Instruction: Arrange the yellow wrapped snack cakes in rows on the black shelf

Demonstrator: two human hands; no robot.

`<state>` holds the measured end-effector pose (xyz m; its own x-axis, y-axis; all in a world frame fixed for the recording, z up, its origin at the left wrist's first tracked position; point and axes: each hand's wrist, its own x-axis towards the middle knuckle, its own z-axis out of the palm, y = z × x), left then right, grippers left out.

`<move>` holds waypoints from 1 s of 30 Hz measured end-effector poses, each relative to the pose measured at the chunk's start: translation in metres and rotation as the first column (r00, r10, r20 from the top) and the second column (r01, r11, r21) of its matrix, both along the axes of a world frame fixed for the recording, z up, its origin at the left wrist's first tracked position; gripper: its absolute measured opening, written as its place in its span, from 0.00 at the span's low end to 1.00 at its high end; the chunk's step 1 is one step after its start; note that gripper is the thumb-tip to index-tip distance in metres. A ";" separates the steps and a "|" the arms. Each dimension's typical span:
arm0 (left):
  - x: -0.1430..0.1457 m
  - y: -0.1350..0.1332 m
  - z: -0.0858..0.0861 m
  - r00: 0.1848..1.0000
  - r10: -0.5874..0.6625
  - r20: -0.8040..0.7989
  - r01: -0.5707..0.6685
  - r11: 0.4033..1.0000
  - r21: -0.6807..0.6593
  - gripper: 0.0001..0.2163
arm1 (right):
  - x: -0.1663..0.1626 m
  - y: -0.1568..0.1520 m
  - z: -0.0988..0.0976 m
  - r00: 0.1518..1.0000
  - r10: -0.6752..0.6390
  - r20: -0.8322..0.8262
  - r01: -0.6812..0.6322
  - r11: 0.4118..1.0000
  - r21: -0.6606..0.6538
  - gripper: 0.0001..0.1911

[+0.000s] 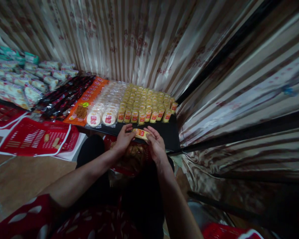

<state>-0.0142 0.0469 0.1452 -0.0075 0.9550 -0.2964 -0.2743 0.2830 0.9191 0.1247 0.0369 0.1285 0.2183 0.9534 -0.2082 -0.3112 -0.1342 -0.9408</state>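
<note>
"Over the front edge of the bench (173, 134), how are the hands set?"

"The left hand (125, 136) and right hand (155, 141) are both closed on the packet (141, 133), one at each end, printed side up."

"How is that done well?"

"Fingertips only, I'd say, both ends level and the squeeze light; it looks easy to crush."

"What else is around?"

"Biggest first: a striped curtain (144, 43) behind the bench, then a red left basket (37, 136) before its left part. Another, the near basket (126, 172), is close before it, below the hands, holding wrapped things (136, 154)."

"And on it?"

"White packs (32, 94) at the bench's left end, then dark packs (72, 88), an orange pack (96, 88), round packs (93, 119) and, toward its right end, small yellow packets (142, 118) standing in rows."

"Anything in the way?"

"The curtain limits reach past the bench's back, the near basket could crowd the wrists, and the front yellow packets, just beyond the fingers, could be knocked over."
</note>
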 end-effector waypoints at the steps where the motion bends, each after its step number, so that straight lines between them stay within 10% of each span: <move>1: 0.001 -0.001 -0.003 0.999 -0.035 0.000 0.035 0.999 -0.035 0.16 | 0.002 0.000 -0.001 1.000 -0.001 0.023 0.000 1.000 0.011 0.24; 7: 0.006 -0.001 -0.022 0.987 -0.119 -0.112 0.115 0.992 -0.043 0.13 | 0.016 -0.006 -0.015 0.944 0.079 0.321 -0.090 0.996 0.021 0.22; 14: 0.020 0.015 -0.020 0.807 -0.107 -0.580 0.357 0.872 0.335 0.16 | 0.030 -0.013 -0.014 0.497 0.022 0.867 -0.202 0.975 0.091 0.23; 22: 0.059 0.028 -0.019 0.789 -0.102 -0.606 0.407 0.826 0.391 0.18 | 0.057 0.004 -0.028 0.636 -0.039 0.771 -0.080 0.990 0.117 0.21; 30: 0.076 0.019 -0.054 0.757 -0.121 -0.642 0.484 0.764 0.427 0.18 | 0.078 0.017 -0.047 0.754 -0.218 0.620 0.169 0.976 0.138 0.21</move>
<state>0.0620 0.0662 0.0909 0.3268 0.9181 0.2240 0.3326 -0.3336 0.8821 0.2025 0.0542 0.0817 0.4578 0.8827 0.1059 0.3404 -0.0640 -0.9381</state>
